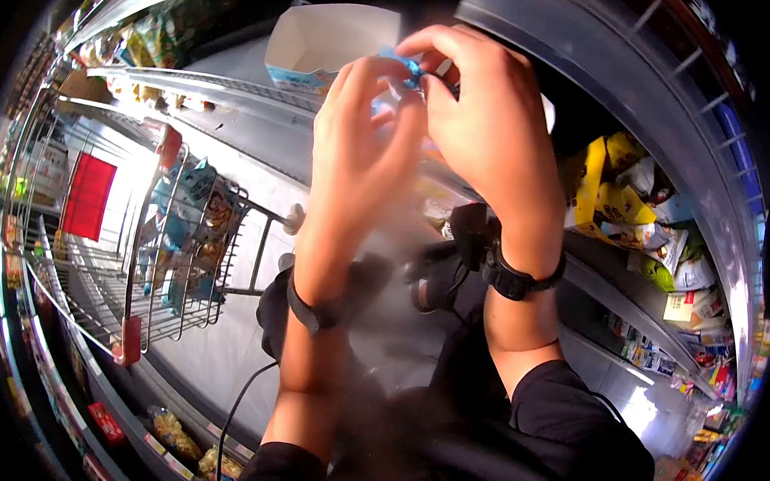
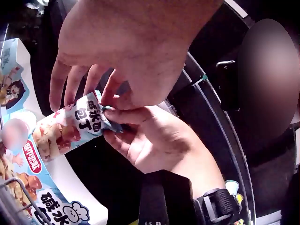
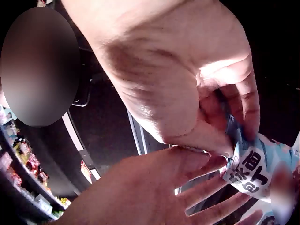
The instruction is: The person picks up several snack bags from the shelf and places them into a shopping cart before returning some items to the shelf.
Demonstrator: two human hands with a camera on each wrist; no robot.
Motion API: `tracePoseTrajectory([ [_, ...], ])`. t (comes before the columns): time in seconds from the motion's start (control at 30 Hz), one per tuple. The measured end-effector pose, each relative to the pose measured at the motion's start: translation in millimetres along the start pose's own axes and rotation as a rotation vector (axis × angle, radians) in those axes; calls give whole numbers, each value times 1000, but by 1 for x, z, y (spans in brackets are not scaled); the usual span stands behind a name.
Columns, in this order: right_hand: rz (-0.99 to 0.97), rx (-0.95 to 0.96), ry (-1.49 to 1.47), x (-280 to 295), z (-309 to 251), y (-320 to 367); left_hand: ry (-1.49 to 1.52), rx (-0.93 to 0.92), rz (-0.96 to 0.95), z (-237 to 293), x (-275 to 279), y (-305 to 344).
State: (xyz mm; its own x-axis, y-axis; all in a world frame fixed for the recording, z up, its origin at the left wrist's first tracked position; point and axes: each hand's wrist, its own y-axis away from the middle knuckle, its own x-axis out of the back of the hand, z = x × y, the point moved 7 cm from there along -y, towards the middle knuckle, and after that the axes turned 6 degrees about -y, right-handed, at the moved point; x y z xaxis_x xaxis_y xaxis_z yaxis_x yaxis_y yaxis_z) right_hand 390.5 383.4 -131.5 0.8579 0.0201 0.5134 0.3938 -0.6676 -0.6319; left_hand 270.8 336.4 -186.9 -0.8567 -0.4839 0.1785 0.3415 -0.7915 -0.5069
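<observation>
A small white and blue snack packet (image 2: 86, 119), printed with brown bread pieces and dark characters, is between my two hands. My right hand (image 1: 498, 116) pinches its crimped blue end between thumb and fingertips. From the other side my left hand (image 1: 350, 144) grips the packet near that same end, with its fingers behind the printed face in the left wrist view. The right wrist view has the packet (image 3: 251, 173) lying across the left fingers. Just beyond the hands stands an open-topped cardboard box (image 1: 333, 45), white inside, with matching blue print on its front.
The box stands on a grey shelf (image 1: 262, 106). On the left is a wire shopping cart (image 1: 129, 341) holding several blue packs (image 1: 193, 206). Shelving on the right carries a yellow display box (image 1: 590, 176) and loose packs. Bagged goods (image 1: 170, 429) line the lower left shelf.
</observation>
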Motion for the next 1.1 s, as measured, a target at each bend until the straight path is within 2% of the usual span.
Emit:
tracePoseTrajectory([
  [0.13,4,117,-7,-4,-39,-3,-5,-103,110,21,28,4],
  [0.17,-22,43,28,-6,-53,-4,-4,-136,125,28,36,6],
  [0.27,-21,101,-39,-5,-94,-3,27,-186,187,41,55,10],
  [0.37,8,146,-69,-11,-116,1,-119,-249,170,61,77,18],
  [0.43,35,196,-95,-19,-123,1,-226,-284,140,66,89,23],
  [0.67,142,340,-394,-59,-127,1,-291,-360,226,74,138,41],
  [1.03,39,404,-577,-145,-169,8,-359,-489,435,77,229,61],
  [1.1,1,417,-592,-158,-178,10,-436,-440,532,79,240,63],
])
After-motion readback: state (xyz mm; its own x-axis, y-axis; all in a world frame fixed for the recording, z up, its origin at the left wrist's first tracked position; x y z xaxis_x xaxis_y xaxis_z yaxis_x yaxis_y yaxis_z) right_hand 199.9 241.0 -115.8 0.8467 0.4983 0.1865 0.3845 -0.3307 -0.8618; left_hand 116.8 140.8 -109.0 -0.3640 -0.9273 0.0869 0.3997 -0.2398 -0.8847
